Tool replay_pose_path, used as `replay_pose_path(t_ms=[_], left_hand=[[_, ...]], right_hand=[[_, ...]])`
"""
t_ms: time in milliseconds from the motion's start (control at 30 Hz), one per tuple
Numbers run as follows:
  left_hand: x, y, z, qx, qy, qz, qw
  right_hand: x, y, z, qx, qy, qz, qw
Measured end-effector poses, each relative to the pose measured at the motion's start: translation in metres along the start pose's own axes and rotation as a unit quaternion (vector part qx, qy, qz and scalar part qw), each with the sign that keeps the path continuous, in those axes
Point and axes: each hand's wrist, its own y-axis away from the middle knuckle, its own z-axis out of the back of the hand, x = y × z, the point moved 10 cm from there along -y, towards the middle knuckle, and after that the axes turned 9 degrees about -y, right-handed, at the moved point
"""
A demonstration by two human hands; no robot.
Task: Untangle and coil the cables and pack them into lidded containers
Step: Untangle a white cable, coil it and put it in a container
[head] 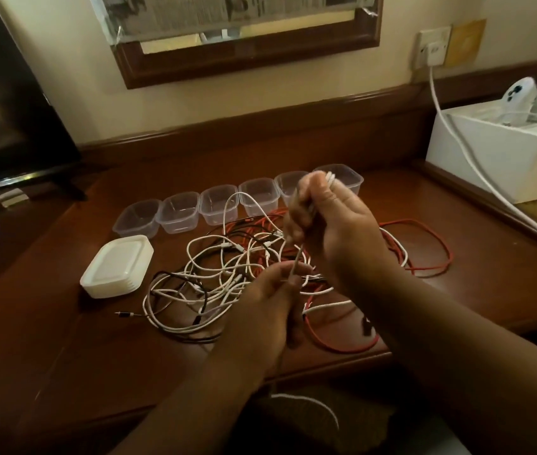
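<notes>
Head camera view: the right hand [332, 221] is lifted above the desk [63, 323], its fingers curled round a small bunch of white cable [329, 177] loops. The left hand [267, 300] is lower and nearer, pinching one strand of the same white cable between thumb and finger. That strand runs up from the left hand to the right one.

Under the hands sits the big tangled pile of cables [221, 270], white, black and red all mixed up, in the middle of the desk. A red cable [424, 244] loops out to the right of the pile. One white bit [310, 402] hangs off the near edge of the desk.

Six clear plastic containers [219, 203] stand open in a row on the far side of the pile. A stack of white lids [117, 266] sits to the left of the pile.

What could go wrong, I think: the white cable probably still runs through the pile. A hard pull could make a knot tighter, or drag the whole pile along. The pile could then bump the light containers and tip them. The loops in the right hand could slip out if the fingers loosen. The hanging bit could pull more cable off the desk.
</notes>
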Motion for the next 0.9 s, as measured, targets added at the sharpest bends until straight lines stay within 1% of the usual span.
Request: replay_pose_path(t_ms=[33, 67, 100, 133, 167, 200, 233, 267, 300, 333, 367, 400, 433, 467, 500, 533, 567, 600, 633, 667, 700, 733, 767, 800, 833, 867, 900], left_hand=[[-0.001, 0.003, -0.004, 0.035, -0.053, 0.001, 0.998], [0.0, 0.006, -0.005, 0.065, -0.11, 0.002, 0.992], [-0.003, 0.009, -0.003, 0.083, -0.15, -0.003, 0.985], [-0.008, 0.01, 0.002, 0.088, -0.177, -0.017, 0.98], [-0.017, 0.011, 0.011, 0.076, -0.205, -0.046, 0.975], [-0.03, 0.012, 0.022, 0.049, -0.25, -0.09, 0.963], [-0.043, 0.013, 0.032, 0.014, -0.306, -0.137, 0.942], [-0.056, 0.014, 0.043, -0.025, -0.352, -0.179, 0.918], [-0.068, 0.015, 0.051, -0.059, -0.365, -0.207, 0.906], [-0.073, 0.014, 0.059, -0.079, -0.352, -0.216, 0.907], [-0.075, 0.012, 0.063, -0.081, -0.298, -0.206, 0.928], [-0.069, 0.008, 0.064, -0.068, -0.204, -0.179, 0.96], [-0.06, 0.005, 0.063, -0.052, -0.078, -0.141, 0.986], [-0.049, 0.002, 0.058, -0.041, 0.044, -0.095, 0.994], [-0.038, 0.002, 0.052, -0.043, 0.132, -0.05, 0.989], [-0.028, 0.003, 0.045, -0.046, 0.177, -0.013, 0.983], [-0.018, 0.005, 0.038, -0.042, 0.19, 0.015, 0.981], [-0.011, 0.007, 0.032, -0.035, 0.176, 0.037, 0.983], [-0.006, 0.009, 0.027, -0.025, 0.138, 0.046, 0.989], [-0.005, 0.01, 0.024, -0.009, 0.086, 0.043, 0.995], [-0.004, 0.011, 0.021, 0.009, 0.027, 0.035, 0.999], [-0.006, 0.012, 0.021, 0.023, -0.029, 0.027, 0.999], [-0.009, 0.013, 0.023, 0.032, -0.08, 0.011, 0.996], [-0.016, 0.013, 0.028, 0.027, -0.134, -0.017, 0.991], [-0.024, 0.011, 0.036, 0.005, -0.197, -0.055, 0.979], [-0.035, 0.009, 0.047, -0.031, -0.26, -0.097, 0.96], [-0.044, 0.007, 0.059, -0.071, -0.302, -0.128, 0.942]], right_hand=[[0.018, 0.001, 0.001, 0.011, 0.189, 0.092, 0.978], [0.028, 0.005, -0.007, 0.031, 0.395, 0.173, 0.902], [0.028, 0.009, -0.017, 0.063, 0.556, 0.227, 0.797], [0.021, 0.012, -0.022, 0.091, 0.656, 0.244, 0.709], [0.013, 0.012, -0.021, 0.106, 0.71, 0.221, 0.66], [0.006, 0.01, -0.015, 0.111, 0.746, 0.173, 0.633], [-0.002, 0.009, -0.009, 0.115, 0.771, 0.115, 0.616], [-0.013, 0.011, -0.003, 0.13, 0.774, 0.042, 0.619], [-0.026, 0.016, 0.002, 0.15, 0.733, -0.041, 0.662], [-0.038, 0.023, 0.001, 0.165, 0.627, -0.128, 0.75], [-0.05, 0.033, -0.005, 0.169, 0.455, -0.215, 0.848], [-0.058, 0.044, -0.019, 0.165, 0.249, -0.292, 0.909], [-0.058, 0.05, -0.033, 0.151, 0.061, -0.33, 0.93], [-0.053, 0.048, -0.044, 0.131, -0.076, -0.324, 0.934], [-0.044, 0.04, -0.048, 0.105, -0.16, -0.288, 0.938], [-0.035, 0.03, -0.045, 0.075, -0.198, -0.231, 0.95], [-0.023, 0.02, -0.038, 0.045, -0.191, -0.164, 0.967], [-0.011, 0.013, -0.03, 0.018, -0.144, -0.094, 0.985], [0.0, 0.008, -0.021, -0.002, -0.067, -0.028, 0.997], [0.01, 0.004, -0.015, -0.014, 0.036, 0.033, 0.999], [0.018, 0.002, -0.011, -0.022, 0.16, 0.088, 0.983], [0.024, 0.001, -0.012, -0.021, 0.291, 0.128, 0.948], [0.023, -0.002, -0.015, -0.006, 0.421, 0.145, 0.895], [0.015, -0.005, -0.017, 0.02, 0.542, 0.133, 0.829], [0.002, -0.009, -0.015, 0.05, 0.633, 0.097, 0.767], [-0.01, -0.011, -0.01, 0.074, 0.677, 0.048, 0.731], [-0.021, -0.01, -0.003, 0.087, 0.675, -0.009, 0.733]])
